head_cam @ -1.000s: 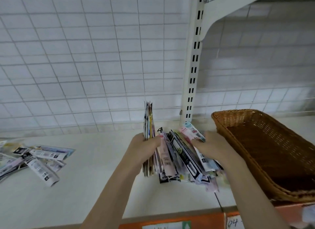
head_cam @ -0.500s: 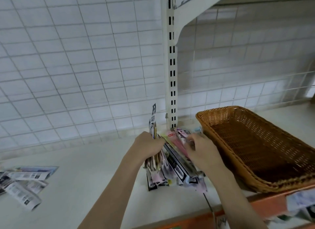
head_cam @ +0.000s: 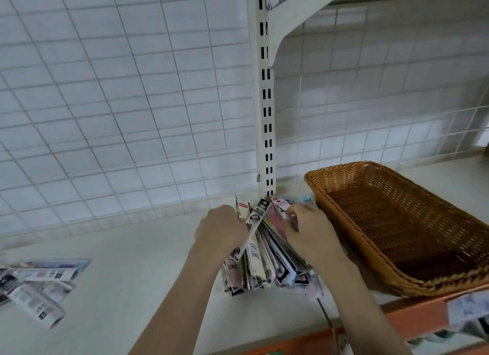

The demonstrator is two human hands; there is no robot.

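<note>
A bundle of flat printed packets (head_cam: 264, 259) stands on edge on the white shelf (head_cam: 137, 288), fanned out between both hands. My left hand (head_cam: 219, 230) grips the left side of the bundle, fingers curled round several packets. My right hand (head_cam: 309, 233) holds the right side and pinches the tops of pink and pale packets. An empty brown wicker basket (head_cam: 428, 280) sits just right of the bundle, close to my right hand.
More loose packets (head_cam: 37, 286) lie flat at the shelf's left end. A slotted white upright (head_cam: 266, 111) and wire grid back panel (head_cam: 119, 103) stand behind. An orange price rail (head_cam: 412, 320) edges the shelf front.
The tall packets in my left hand have come down level with the rest, and the bundle is drawn closer together. The view has shifted, so the basket looks nearer.
</note>
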